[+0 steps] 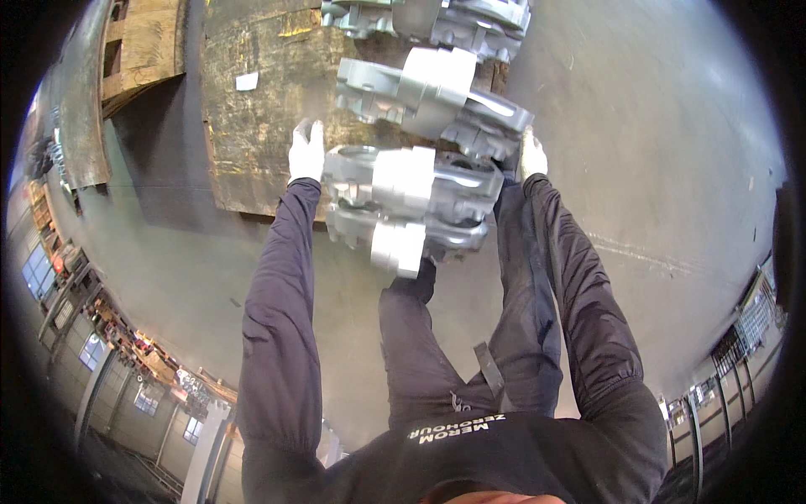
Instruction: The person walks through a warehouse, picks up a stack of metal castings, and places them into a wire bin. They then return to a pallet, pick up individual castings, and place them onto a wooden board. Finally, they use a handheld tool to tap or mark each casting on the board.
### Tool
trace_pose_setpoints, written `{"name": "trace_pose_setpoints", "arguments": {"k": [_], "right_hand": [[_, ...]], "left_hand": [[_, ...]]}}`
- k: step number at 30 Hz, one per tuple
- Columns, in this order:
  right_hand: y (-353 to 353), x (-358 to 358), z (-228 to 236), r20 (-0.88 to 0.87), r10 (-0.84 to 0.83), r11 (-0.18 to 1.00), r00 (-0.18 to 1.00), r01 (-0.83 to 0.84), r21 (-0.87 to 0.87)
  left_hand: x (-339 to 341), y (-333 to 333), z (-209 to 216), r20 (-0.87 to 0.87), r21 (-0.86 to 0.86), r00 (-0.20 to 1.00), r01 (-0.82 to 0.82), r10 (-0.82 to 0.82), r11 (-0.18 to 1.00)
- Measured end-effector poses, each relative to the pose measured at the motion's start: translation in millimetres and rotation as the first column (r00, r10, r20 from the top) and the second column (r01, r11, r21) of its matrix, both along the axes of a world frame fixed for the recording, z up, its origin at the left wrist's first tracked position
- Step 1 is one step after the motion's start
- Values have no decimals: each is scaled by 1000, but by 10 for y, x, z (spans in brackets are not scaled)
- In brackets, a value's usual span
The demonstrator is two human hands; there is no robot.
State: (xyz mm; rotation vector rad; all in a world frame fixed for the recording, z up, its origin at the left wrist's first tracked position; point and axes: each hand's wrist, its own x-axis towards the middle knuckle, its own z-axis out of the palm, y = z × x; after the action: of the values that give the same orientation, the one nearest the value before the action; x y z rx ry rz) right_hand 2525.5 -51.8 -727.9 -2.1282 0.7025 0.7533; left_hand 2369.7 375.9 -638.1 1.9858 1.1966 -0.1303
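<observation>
My left hand [306, 151], in a white glove, is raised beside the left end of a grey metal casting [351, 174]. Its fingers are apart and hold nothing; a small gap shows between hand and metal. My right hand [533, 156], also white-gloved, is at the right end of another grey casting [388, 91], fingers stretched up along it. Whether it touches the metal I cannot tell. Each casting has a thick bright cylinder in its middle and ring-shaped arms. Closest to my legs is a lower casting [398, 245], and a further one [475, 23] lies at the far edge.
The castings are on and around a worn wooden pallet top [260, 126], with a small white paper scrap [247, 81] on it. Another wooden pallet [143, 46] stands far left. Grey concrete floor [646, 168] spreads to the right. My legs [525, 286] stand close to the castings.
</observation>
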Motion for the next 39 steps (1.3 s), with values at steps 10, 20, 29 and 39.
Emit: {"name": "trace_pose_setpoints", "arguments": {"k": [10,20,29,39], "right_hand": [[-185,272,-486,-473,-87,747,877,371,552],[-27,257,-335,-381,-48,886,923,216,411],[6,74,-418,-312,6,941,950,101,324],[-73,122,-492,-370,-11,901,929,170,399]], "left_hand": [[1037,413,-1308,-238,-95,970,-81,57,992],[701,355,-1609,-226,-86,974,-52,31,995],[416,247,-1375,-257,-88,966,-30,7,996],[323,273,-1420,-268,-175,962,-103,53,979]]}}
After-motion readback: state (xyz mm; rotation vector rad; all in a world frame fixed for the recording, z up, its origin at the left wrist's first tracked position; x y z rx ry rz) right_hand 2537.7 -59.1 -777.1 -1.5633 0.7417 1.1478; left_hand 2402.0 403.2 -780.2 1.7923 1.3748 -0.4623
